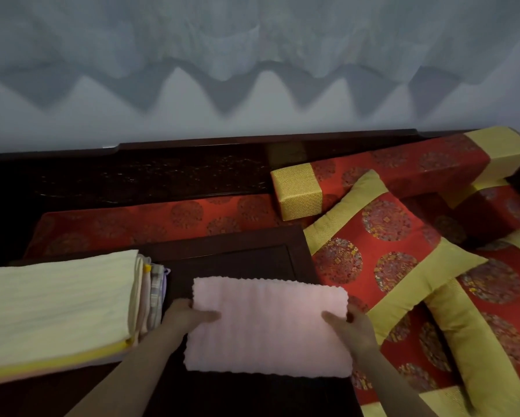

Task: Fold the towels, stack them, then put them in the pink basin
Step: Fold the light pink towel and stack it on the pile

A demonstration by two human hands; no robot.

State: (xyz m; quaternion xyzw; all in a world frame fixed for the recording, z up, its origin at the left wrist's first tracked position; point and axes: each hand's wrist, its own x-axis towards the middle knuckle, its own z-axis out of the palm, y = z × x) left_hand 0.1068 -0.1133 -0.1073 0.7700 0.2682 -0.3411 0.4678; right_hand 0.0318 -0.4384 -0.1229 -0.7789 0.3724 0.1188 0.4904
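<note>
While folded towels (57,299) already sit stacked at the desk's (237,254) left, the left hand (186,316) and right hand (350,325) hold the folded pink towel (267,323) mid-desk, fingers (206,315) grasping its side edges; stacking it and the unseen basin remain.

The pale pink ribbed terry towel (267,326) between the left hand (189,316) and the right hand (347,325) is one even pink, crossed by soft ridged bands. Left of the left hand, the stack of folded towels (57,299) is topped in pale yellow with faint wavy stripes over a brighter yellow edge. A grey-and-white checked cloth (157,284) shows at its side. The wooden surface (237,257) is dark reddish brown. Right of the right hand, the square satin cushions (382,251) are red with round medallions and gold borders.
</note>
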